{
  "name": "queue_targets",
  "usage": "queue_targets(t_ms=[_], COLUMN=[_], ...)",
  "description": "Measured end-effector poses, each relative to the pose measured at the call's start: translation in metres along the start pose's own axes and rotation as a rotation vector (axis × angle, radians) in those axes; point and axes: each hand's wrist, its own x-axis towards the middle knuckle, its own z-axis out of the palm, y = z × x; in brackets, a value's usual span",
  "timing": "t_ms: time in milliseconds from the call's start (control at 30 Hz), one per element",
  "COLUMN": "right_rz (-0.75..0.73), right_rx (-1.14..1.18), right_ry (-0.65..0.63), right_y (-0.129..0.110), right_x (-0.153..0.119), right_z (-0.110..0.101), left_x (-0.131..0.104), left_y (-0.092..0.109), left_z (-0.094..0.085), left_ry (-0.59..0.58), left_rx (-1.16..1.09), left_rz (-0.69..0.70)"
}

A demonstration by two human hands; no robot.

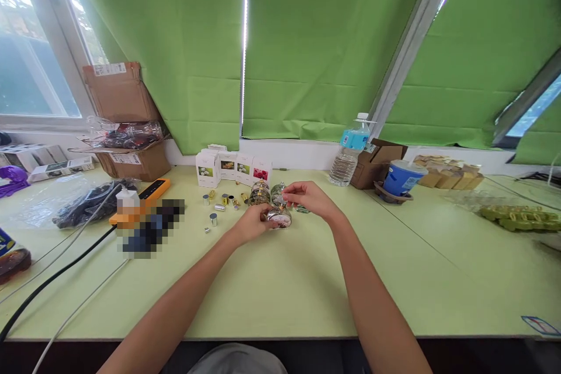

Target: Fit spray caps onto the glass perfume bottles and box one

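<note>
My left hand (252,225) is closed on the left side of a small rounded glass bottle (280,220) with a pale pink label, keeping it upright on the table (272,298). Just above that bottle's neck, my right hand (312,197) pinches thumb and fingertips together; whatever is between them is too small to make out. Similar glass bottles (259,193) with metallic tops stand right behind. To the left lie several silver and gold cylindrical caps (213,220), some upright and some on their side. Small white boxes (208,168) with flower pictures are lined up behind the caps.
An orange power strip (158,188) with cables lies at left, near a bagged dark bundle (85,207) and an open cardboard box (134,163). At right are a water bottle (344,166), a blue cup (401,178), a brown carton (372,166) and green packaged items (517,217).
</note>
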Motion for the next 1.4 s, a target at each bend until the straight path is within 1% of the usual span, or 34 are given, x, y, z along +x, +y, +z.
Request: queue_targets(t_ms=[133, 267, 333, 567, 733, 900, 1233, 1400], right_rz=[-0.059, -0.101, -0.113, -0.145, -0.143, -0.137, -0.155, -0.186], right_rx=[-0.011, 0.005, 0.023, 0.051, 0.012, -0.027, -0.125, -0.208], right_ry=[0.051, 0.087, 0.094, 0.137, 0.127, 0.124, 0.14, 0.089], right_y=[0.004, 0.014, 0.017, 0.013, 0.011, 0.011, 0.013, 0.01], right_x=[0.001, -0.002, -0.006, -0.02, -0.023, -0.024, -0.025, -0.028], right_z=[0.001, 0.0, 0.001, 0.005, 0.008, 0.007, 0.01, 0.014], left_x=[0.0, 0.001, 0.002, 0.002, -0.002, -0.004, -0.002, -0.002], left_y=[-0.004, -0.007, -0.009, -0.01, -0.005, -0.002, -0.006, -0.005], left_z=[0.001, 0.002, 0.002, 0.003, 0.003, 0.004, 0.005, 0.004], left_ry=[0.018, -0.043, -0.056, -0.018, -0.018, -0.011, -0.025, -0.019], left_rx=[-0.042, -0.139, -0.152, -0.014, 0.05, 0.079, 0.053, 0.05], left_rz=[-0.036, -0.006, -0.002, -0.02, -0.006, -0.011, 0.01, 0.0])
